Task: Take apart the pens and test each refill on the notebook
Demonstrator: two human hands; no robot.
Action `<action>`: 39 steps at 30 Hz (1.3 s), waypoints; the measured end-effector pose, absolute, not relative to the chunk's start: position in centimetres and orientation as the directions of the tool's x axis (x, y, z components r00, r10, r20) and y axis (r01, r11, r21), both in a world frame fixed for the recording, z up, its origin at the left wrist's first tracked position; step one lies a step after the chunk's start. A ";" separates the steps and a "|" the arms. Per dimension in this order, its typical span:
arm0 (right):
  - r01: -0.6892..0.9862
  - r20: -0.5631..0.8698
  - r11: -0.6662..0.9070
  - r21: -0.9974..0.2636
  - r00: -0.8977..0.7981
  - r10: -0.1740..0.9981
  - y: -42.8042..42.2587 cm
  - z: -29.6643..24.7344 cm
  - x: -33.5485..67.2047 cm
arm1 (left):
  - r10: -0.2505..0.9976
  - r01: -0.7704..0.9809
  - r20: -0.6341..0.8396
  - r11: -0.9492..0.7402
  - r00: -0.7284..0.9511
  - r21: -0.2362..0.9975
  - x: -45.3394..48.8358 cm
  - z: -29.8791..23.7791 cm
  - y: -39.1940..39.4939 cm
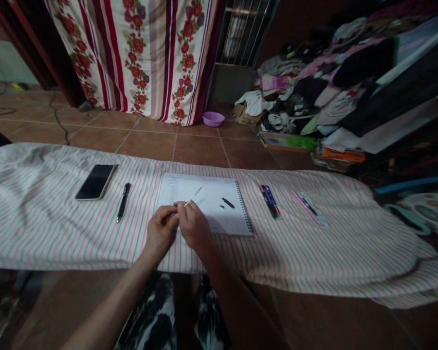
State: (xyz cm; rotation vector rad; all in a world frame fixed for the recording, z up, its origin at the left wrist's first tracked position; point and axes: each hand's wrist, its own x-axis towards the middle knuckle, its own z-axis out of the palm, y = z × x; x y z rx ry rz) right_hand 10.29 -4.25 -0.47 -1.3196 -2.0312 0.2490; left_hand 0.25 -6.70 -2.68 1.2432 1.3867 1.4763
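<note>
My right hand (194,226) pinches a thin pen refill (193,196), its white tube and dark end pointing up and away over the spiral notebook (219,224). Against it, my left hand (161,229) has its fingers closed at the near end of the refill; what lies between those fingertips is hidden. On the white page, right of the hands, lie a short black pen barrel piece (228,202) and a small dark pen tip (222,206). The notebook lies open, its wire binding on the right.
A black pen (123,203) and a phone (96,182) lie to the left on the striped cloth (324,248). Several pens (270,200) lie right of the notebook, with pink and pale blue pens (310,208) farther over. Beyond are a purple basin (213,119) and piled clothes.
</note>
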 end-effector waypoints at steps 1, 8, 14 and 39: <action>0.744 0.437 0.451 -0.493 -0.237 0.868 -4.2 -0.5 10.2 | 0.954 0.106 0.159 -0.136 -0.254 0.985 0.2 -2.8 -6.7; 0.779 0.458 0.492 -0.389 -0.300 0.837 -4.3 -0.1 9.7 | 0.952 0.089 0.117 -0.096 -0.283 0.991 -0.6 -1.4 -7.9; 0.760 0.447 0.499 -0.417 -0.307 0.840 -4.3 -0.3 9.4 | 0.872 0.445 0.431 -0.300 -0.230 0.844 -1.4 3.4 -7.2; 0.717 0.377 0.432 -0.547 -0.249 0.892 -4.4 0.1 9.5 | 0.934 0.258 0.258 -0.193 -0.247 0.947 -0.9 2.6 -6.4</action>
